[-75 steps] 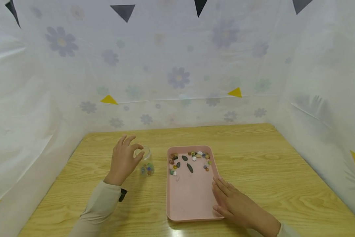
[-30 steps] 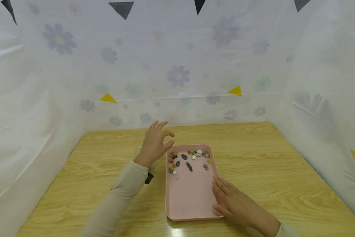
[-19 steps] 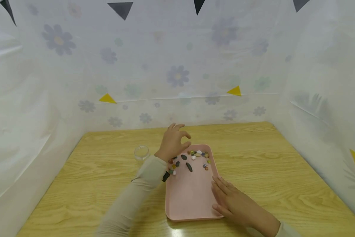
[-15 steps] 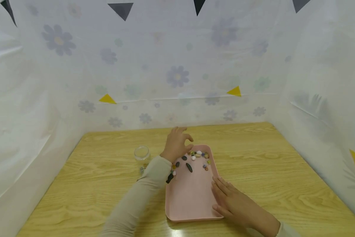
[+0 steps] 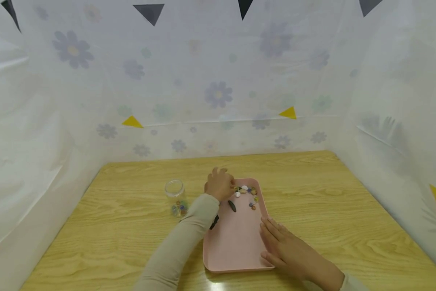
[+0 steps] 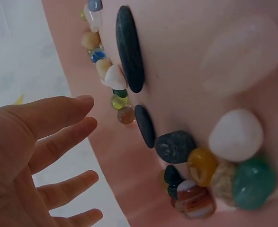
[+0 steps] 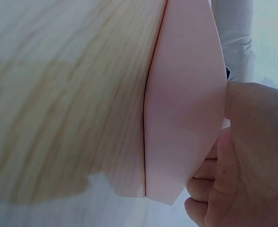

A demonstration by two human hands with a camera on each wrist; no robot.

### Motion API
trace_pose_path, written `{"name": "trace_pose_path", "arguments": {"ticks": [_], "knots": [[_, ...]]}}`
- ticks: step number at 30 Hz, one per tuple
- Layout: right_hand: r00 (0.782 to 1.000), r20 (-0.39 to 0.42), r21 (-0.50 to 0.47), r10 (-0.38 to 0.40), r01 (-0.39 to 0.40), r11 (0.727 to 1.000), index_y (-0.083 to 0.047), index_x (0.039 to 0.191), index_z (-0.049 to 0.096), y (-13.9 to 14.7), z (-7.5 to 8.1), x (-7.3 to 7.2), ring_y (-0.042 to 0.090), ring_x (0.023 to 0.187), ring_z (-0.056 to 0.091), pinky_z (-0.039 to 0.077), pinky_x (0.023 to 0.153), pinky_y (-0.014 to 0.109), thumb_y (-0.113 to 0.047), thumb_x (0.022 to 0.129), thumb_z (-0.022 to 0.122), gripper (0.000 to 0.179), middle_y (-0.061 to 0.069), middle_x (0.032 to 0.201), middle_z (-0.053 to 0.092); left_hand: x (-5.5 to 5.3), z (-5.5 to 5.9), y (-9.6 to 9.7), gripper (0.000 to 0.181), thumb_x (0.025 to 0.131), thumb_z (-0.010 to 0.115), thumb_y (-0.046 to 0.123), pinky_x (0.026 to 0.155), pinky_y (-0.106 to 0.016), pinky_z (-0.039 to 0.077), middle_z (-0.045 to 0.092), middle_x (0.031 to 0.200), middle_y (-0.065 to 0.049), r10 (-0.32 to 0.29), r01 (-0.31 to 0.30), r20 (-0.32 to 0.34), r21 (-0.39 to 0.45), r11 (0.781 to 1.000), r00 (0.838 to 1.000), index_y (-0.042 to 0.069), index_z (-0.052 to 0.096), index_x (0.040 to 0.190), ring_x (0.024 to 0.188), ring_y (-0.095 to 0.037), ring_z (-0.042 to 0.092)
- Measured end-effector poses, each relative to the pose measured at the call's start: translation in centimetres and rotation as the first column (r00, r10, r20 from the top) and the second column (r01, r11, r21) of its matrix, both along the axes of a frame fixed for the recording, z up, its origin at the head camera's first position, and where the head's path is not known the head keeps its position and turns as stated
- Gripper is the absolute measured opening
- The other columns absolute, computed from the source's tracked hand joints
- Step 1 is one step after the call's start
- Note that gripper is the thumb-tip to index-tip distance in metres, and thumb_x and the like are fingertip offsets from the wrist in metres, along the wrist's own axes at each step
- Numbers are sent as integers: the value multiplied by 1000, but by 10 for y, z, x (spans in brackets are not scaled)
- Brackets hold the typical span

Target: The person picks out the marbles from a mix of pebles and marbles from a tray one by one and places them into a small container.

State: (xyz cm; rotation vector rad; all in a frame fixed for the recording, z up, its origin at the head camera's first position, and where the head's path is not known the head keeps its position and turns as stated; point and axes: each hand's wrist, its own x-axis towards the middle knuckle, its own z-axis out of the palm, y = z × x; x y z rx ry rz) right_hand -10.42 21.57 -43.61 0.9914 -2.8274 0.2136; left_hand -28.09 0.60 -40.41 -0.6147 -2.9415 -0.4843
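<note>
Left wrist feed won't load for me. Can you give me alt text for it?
The left hand, fingers apart and gripping nothing visible, is at lower left, pointing toward stones in a pink tray. A long dark stone lies near the top; at lower right cluster a white stone, a green stone and a banded brown stone.

Left hand shifted from beside the jar to the pink tray; now lowered near stones in its far-left corner.
</note>
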Motion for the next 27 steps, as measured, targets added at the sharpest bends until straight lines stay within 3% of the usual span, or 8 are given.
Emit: {"name": "trace_pose_path", "arguments": {"ticks": [5, 9, 10, 12, 16, 17, 27], "knots": [[1000, -22, -4, 6, -6, 1000, 5, 139, 45, 0, -1, 1, 34, 136, 37, 31, 109, 42, -43, 100, 46, 62, 21, 149, 37, -1, -5, 0, 10, 85, 73, 20, 103, -58, 35, 55, 134, -13, 19, -19, 1, -13, 1000, 1000, 16, 78, 93, 132, -42, 36], [1000, -26, -15, 2, -2, 1000, 6, 139, 45, 0, -1, 1, 35, 136, 37, 7, 117, 22, -43, 100, 46, 63, 22, 149, 37, -1, -7, -1, 6, 85, 74, 18, 102, -57, 36, 56, 132, -13, 26, -26, 4, -4, 1000, 1000, 15, 78, 88, 131, -43, 36], [1000, -21, -13, 0, 0, 1000, 6, 139, 45, 0, -1, 1, 35, 136, 37, 8, 117, 24, -44, 100, 46, 63, 22, 149, 37, -2, -7, -1, 6, 84, 74, 18, 102, -57, 36, 56, 132, -13, 29, -29, 9, -3, 1000, 1000, 15, 78, 88, 132, -43, 36], [1000, -17, -21, 0, 0, 1000, 6, 139, 45, 0, -1, 1, 35, 136, 37, -4, 115, 17, -44, 100, 45, 64, 22, 149, 37, -2, -8, -1, 6, 85, 74, 18, 102, -57, 36, 56, 132, -13, 32, -32, 14, 1, 999, 999, 16, 78, 88, 132, -43, 35], [999, -33, -18, 5, -5, 1000, 6, 139, 45, -1, -1, 1, 35, 136, 38, -3, 114, 18, -44, 100, 45, 63, 21, 148, 38, -3, -10, -1, 5, 85, 73, 17, 100, -58, 37, 57, 130, -13, 33, -33, -2, 10, 999, 999, 17, 78, 88, 131, -43, 37], [999, -40, -22, 7, -7, 1000, 6, 138, 46, -1, -1, 1, 35, 135, 38, -9, 111, 13, -44, 100, 46, 63, 21, 148, 38, -3, -11, -1, 5, 85, 73, 17, 100, -58, 37, 58, 130, -13, 33, -33, -9, 12, 999, 999, 17, 78, 87, 130, -43, 37], [999, -41, -17, 23, -24, 1000, 7, 138, 45, -2, 0, 2, 37, 135, 38, -10, 111, 13, -42, 100, 47, 62, 22, 148, 38, -5, -16, -1, 5, 84, 74, 15, 100, -57, 38, 58, 131, -13, 44, -43, -41, 22, 999, 998, 18, 77, 82, 129, -42, 39]]}}
